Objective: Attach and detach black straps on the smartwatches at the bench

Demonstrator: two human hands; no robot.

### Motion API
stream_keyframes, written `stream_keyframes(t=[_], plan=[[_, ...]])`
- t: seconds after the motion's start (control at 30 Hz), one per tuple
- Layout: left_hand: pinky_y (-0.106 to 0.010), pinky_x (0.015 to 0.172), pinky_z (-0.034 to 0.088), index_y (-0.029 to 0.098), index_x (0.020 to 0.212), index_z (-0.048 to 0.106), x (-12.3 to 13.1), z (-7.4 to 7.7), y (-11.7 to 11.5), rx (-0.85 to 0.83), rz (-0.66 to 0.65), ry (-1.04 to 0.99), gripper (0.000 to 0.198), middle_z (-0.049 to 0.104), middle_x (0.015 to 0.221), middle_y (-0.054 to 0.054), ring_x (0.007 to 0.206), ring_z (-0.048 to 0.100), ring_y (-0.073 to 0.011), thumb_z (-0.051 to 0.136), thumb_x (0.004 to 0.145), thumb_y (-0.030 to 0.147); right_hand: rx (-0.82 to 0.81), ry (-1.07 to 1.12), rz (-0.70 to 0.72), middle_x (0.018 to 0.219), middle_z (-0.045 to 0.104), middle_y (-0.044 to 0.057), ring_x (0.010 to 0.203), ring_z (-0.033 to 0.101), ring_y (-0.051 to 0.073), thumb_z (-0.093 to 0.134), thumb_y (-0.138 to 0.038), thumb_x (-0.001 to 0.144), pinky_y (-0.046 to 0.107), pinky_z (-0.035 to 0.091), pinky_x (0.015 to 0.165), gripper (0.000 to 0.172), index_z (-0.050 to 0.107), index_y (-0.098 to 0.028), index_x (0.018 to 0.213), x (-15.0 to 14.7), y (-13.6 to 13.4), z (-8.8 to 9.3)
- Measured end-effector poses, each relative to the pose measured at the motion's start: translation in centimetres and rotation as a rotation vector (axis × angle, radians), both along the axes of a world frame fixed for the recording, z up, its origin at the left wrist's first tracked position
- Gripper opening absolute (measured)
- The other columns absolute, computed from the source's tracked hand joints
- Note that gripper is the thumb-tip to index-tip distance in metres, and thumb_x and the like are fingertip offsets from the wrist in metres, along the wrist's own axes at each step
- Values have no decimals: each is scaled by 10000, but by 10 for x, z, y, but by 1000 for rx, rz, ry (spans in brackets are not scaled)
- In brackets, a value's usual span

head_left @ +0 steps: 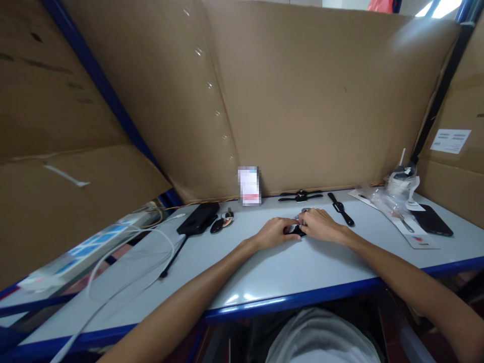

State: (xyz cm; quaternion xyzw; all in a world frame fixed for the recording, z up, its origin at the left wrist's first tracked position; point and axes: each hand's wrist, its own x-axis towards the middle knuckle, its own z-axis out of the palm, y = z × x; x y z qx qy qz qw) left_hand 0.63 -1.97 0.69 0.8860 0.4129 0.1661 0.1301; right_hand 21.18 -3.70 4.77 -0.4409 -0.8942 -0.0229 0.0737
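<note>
My left hand and my right hand meet at the middle of the grey table, fingers curled together round a small black watch-like object. Both hands rest on the tabletop. Most of the object is hidden by my fingers. Behind the hands lies a black watch with both straps spread out. A loose black strap lies just right of it.
At the left lie a black flat case, keys, a white cable and a power strip. At the right are plastic bags, a black phone and a paper card. Cardboard walls surround the table.
</note>
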Motion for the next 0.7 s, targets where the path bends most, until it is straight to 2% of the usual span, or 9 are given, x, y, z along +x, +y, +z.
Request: stream_keyframes(t=[0.13,0.33,0.7], plan=[[-241,614,301,210,1135,741,0,2,-1,-1,-4,5,468,583,679,30,600,472,-128,671,853,576,9,-11,58,1036,746,127,904,678,231,540,-168,907,280,377,696,230,728,-159,1040,3,4,-1],[-241,617,303,233,1201,728,0,0,0,6,-10,3,486,595,692,32,617,489,-129,683,848,564,9,23,143,972,750,107,847,670,214,572,-172,884,278,354,680,209,729,-159,1022,9,11,-2],[-241,617,311,226,1176,733,0,2,0,-3,-11,3,476,597,697,28,619,497,-129,675,851,568,33,-15,158,962,732,125,808,653,208,545,-183,909,281,351,678,195,703,-135,1013,9,11,-3]])
